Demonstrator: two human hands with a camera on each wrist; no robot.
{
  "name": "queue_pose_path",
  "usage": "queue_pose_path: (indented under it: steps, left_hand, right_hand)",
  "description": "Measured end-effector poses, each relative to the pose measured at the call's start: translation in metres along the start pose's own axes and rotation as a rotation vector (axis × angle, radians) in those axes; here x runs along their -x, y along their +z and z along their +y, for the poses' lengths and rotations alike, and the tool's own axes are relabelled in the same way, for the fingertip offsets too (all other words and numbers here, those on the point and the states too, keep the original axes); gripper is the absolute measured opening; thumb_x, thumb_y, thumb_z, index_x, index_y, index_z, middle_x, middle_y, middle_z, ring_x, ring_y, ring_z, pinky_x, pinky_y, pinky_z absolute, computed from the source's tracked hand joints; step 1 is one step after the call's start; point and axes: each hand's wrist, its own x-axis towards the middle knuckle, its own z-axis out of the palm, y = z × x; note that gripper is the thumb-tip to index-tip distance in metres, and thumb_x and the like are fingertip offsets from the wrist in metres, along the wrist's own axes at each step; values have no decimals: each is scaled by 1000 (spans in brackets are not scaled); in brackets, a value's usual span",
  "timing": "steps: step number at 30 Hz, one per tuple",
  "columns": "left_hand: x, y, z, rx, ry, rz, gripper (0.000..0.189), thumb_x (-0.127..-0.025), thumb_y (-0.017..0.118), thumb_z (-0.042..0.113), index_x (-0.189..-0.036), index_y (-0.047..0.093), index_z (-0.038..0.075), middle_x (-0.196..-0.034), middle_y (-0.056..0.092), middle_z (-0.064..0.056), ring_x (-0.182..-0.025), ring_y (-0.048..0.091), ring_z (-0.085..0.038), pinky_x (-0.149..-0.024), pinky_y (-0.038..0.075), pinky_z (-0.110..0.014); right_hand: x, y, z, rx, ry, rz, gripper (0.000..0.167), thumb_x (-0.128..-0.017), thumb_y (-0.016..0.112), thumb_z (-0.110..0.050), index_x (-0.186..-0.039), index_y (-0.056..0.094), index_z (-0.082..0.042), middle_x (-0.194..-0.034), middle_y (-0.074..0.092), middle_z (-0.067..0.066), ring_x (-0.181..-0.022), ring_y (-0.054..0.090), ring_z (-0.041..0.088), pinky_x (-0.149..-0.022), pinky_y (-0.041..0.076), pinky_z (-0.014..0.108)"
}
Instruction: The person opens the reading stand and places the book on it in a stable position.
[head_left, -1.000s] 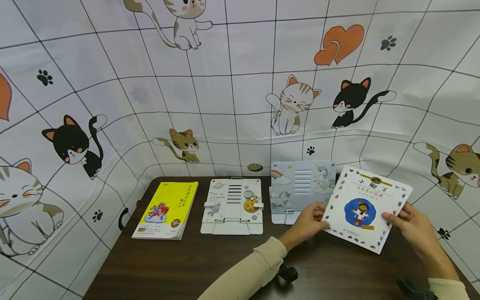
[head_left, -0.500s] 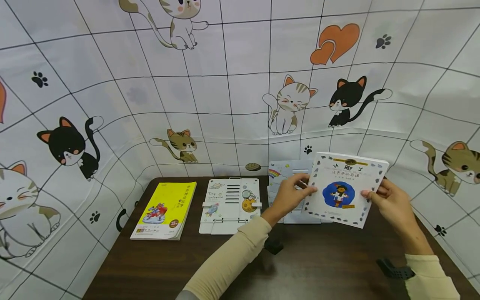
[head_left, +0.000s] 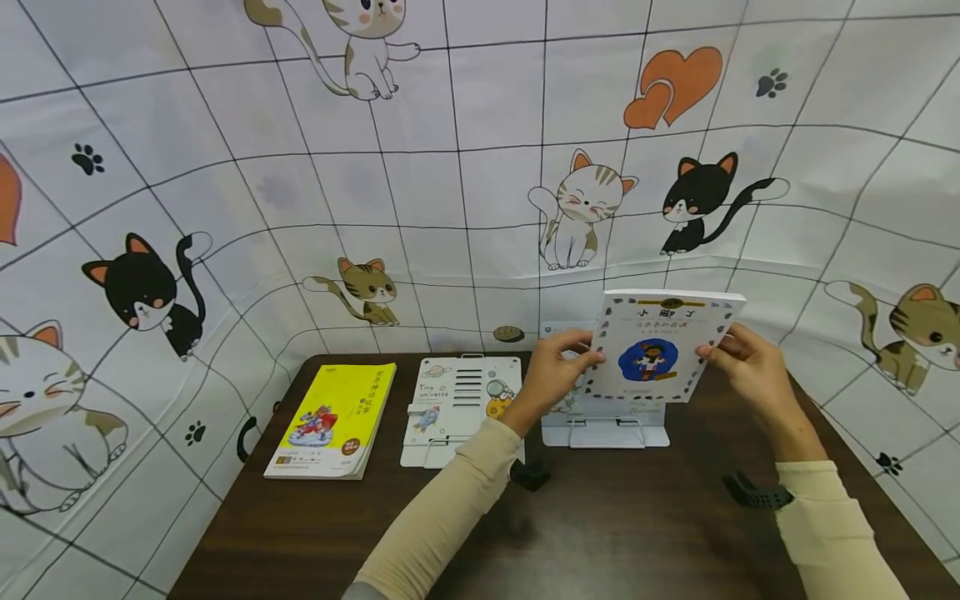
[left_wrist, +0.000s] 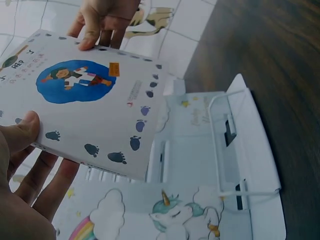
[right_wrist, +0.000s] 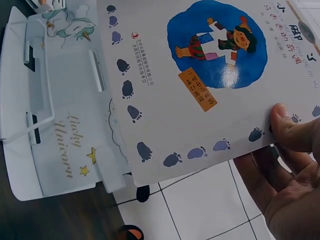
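Both hands hold a white book (head_left: 611,375) by its side edges, cover facing me, with a blue patch and a border of footprints. My left hand (head_left: 557,371) pinches its left edge, thumb on the cover and fingers behind. On the opposite edge, my right hand (head_left: 750,375) pinches in the same way. The book is tilted and hangs in front of and above a unicorn book stand (head_left: 603,435), whose back plate it mostly hides. In the left wrist view, the stand's wire holder (left_wrist: 216,150) and lower ledge show below the book's bottom edge, apart from it.
A second book stand (head_left: 461,387) with a space print lies left of the unicorn one, partly behind my left forearm. Further left is a yellow book (head_left: 333,417). The dark wooden table (head_left: 615,533) meets a cat-print cloth wall (head_left: 487,192).
The white book has moved left and up, from the right of the unicorn stand to in front of it. It has also turned straighter. Both hands moved along, keeping their grip.
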Motion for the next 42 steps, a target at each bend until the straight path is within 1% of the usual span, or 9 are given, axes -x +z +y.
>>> queue_pose_path:
  steps: [8, 13, 15, 18, 21, 23, 29, 34, 42]
  left_hand:
    - [-1, -12, -11, 24, 10, 43, 28, -97, 79, 15, -124, 78, 9, -118, 76, -9, -100, 73, -21, -78, 61, -23]
    - [1, -18, -20, 9, -30, 65, 30, -97, 79, 15, -126, 77, 10, -119, 75, -10, -102, 73, -23, -79, 61, -23]
    - [2, -19, -24, 4, -50, 72, 30, -97, 79, 15, -126, 77, 9, -119, 75, -12, -104, 73, -25, -80, 61, -23]
    - [3, -20, -31, 4, -81, 85, 29, -96, 79, 14, -124, 77, 7, -117, 74, -14, -103, 73, -26, -80, 61, -24]
    - [5, -20, -38, 18, -119, 101, 30, -95, 80, 14, -125, 77, 7, -117, 74, -14, -97, 74, -26, -77, 60, -25]
    - [6, -20, -42, 27, -137, 108, 31, -95, 80, 14, -125, 76, 6, -117, 74, -15, -94, 74, -25, -77, 60, -25]
    - [7, -18, -52, 18, -139, 121, 28, -94, 81, 14, -121, 79, 7, -111, 78, -13, -91, 75, -20, -75, 60, -25]
    - [11, -12, -55, -40, -188, 140, 25, -92, 84, 15, -117, 80, 9, -104, 81, -7, -89, 74, -11, -73, 59, -22]
    - [18, -7, -54, -227, -179, 179, 24, -92, 85, 15, -115, 79, 9, -96, 79, -4, -88, 74, -13, -76, 59, -25]
  right_hand:
    - [-17, 14, -4, -12, -56, -27, 40, -101, 74, -11, -137, 64, 5, -100, 65, -40, -90, 66, -15, -80, 51, 7]
    - [-24, 22, -6, 6, -76, -43, 34, -100, 75, -8, -130, 67, 8, -95, 68, -34, -85, 66, -13, -76, 52, 8]
    - [-25, 26, -6, 20, -70, -54, 33, -100, 75, -8, -128, 68, 7, -97, 72, -24, -84, 66, -11, -75, 53, 10]
    - [-26, 31, -5, 39, -62, -74, 30, -101, 74, -8, -127, 69, 7, -105, 80, 2, -84, 67, -9, -74, 55, 13]
    - [-26, 36, -3, 52, -55, -93, 29, -101, 73, -8, -126, 69, 7, -113, 77, 26, -84, 67, -8, -74, 55, 15]
    - [-26, 39, -1, 57, -49, -99, 29, -102, 72, -9, -126, 69, 7, -117, 74, 32, -84, 67, -8, -74, 55, 15]
    - [-25, 46, 9, 104, -11, -96, 29, -102, 72, -12, -126, 70, 5, -117, 74, 32, -82, 62, -8, -70, 54, 14]
    - [-22, 50, 18, 192, -26, -57, 28, -97, 79, -11, -119, 72, 6, -111, 69, 25, -82, 54, -8, -68, 47, 13]
    - [-15, 57, 27, 294, -36, -17, 25, -93, 83, -12, -112, 76, 3, -100, 71, 19, -79, 62, 12, -61, 48, 22]
